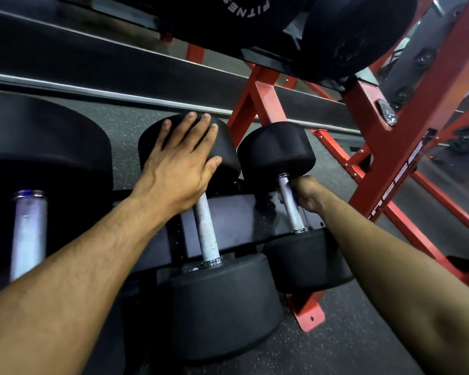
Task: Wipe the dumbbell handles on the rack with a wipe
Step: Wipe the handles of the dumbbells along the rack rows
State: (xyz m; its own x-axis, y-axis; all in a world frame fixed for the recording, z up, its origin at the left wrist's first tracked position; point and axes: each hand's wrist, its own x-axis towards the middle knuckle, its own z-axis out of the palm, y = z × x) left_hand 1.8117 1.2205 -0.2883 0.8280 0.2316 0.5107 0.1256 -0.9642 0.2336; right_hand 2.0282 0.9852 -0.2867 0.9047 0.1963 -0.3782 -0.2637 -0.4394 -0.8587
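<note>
- The red rack (pixel 266 96) holds black dumbbells on its low shelf, above a speckled floor (pixel 349 334).
- The middle dumbbell (pixel 222 301) lies left of the right dumbbell (pixel 303 255).
- The left hand (pixel 179 169) rests flat, fingers spread, on the middle dumbbell's far head.
- The right hand (pixel 307 193) curls round the right dumbbell's handle (pixel 289 201).
- No wipe is discernible; the grip would hide one.
</note>
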